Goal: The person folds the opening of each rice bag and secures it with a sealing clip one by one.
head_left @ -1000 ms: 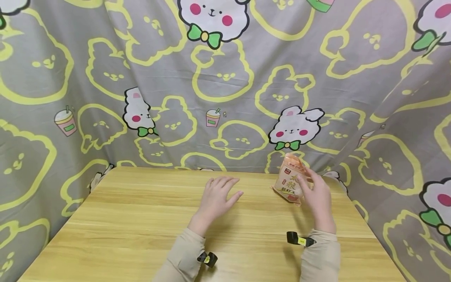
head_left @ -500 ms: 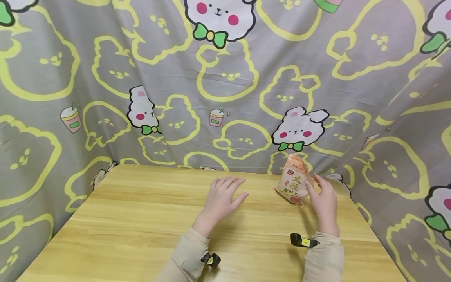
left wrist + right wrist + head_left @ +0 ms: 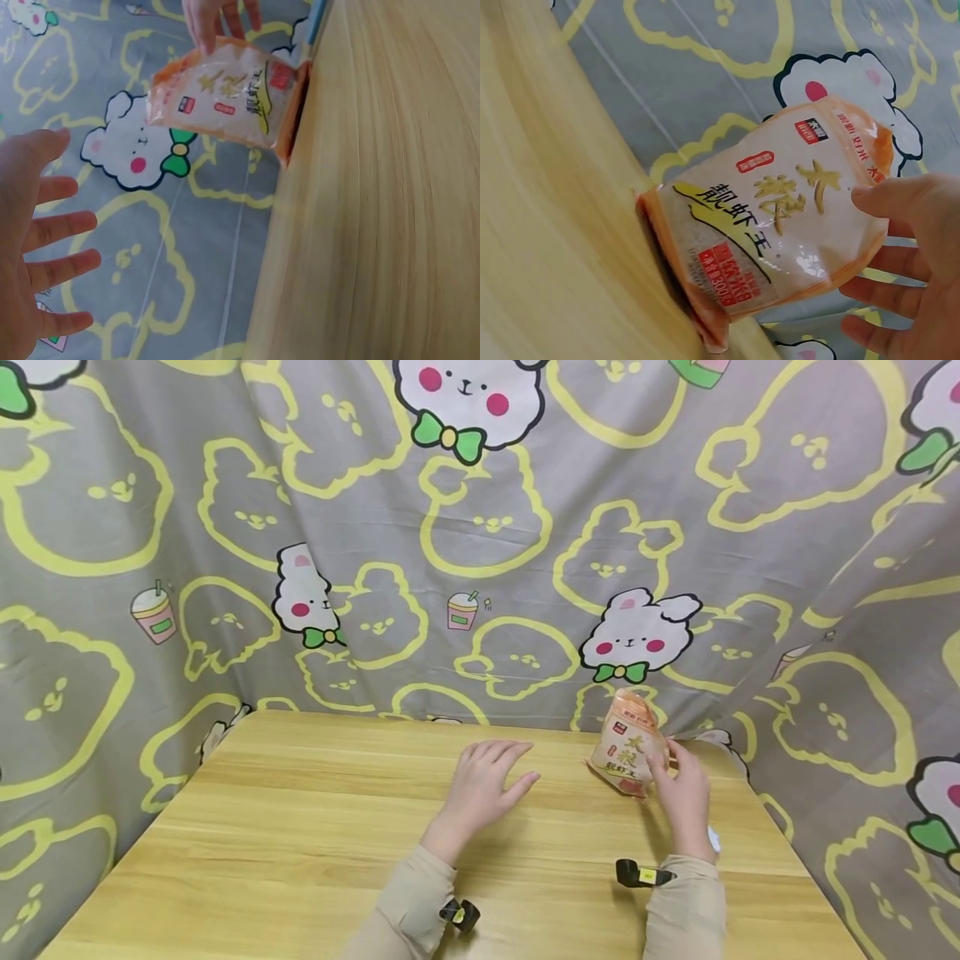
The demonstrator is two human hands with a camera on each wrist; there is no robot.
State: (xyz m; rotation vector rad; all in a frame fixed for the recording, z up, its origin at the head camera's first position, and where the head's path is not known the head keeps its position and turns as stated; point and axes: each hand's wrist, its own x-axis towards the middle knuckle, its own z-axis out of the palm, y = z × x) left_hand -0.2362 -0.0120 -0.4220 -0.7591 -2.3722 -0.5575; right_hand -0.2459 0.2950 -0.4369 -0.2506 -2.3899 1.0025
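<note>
An upright, slightly tilted orange-and-cream bag [image 3: 628, 752] printed with Chinese characters, apparently rice, stands at the table's back right. My right hand [image 3: 684, 797] is at the bag's right edge. In the right wrist view its thumb overlaps the front of the bag [image 3: 780, 217], while the loosely spread fingers lie beside and partly behind the edge; firm contact cannot be told. My left hand [image 3: 480, 789] hovers over the middle of the table with spread fingers, holding nothing. The left wrist view shows that hand [image 3: 45, 247] apart from the bag [image 3: 232, 97].
The wooden table [image 3: 300, 827] ends at a grey curtain [image 3: 360, 527] with cartoon rabbits, which hangs behind and at both sides. A small pale blue thing [image 3: 714, 839] peeks out beside my right wrist. Black straps [image 3: 459, 913] with cameras sit on both sleeves.
My right hand has slid back and down along the bag's edge, its thumb now covering less of the front. The bag stays standing in place. My left hand has drifted slightly right.
</note>
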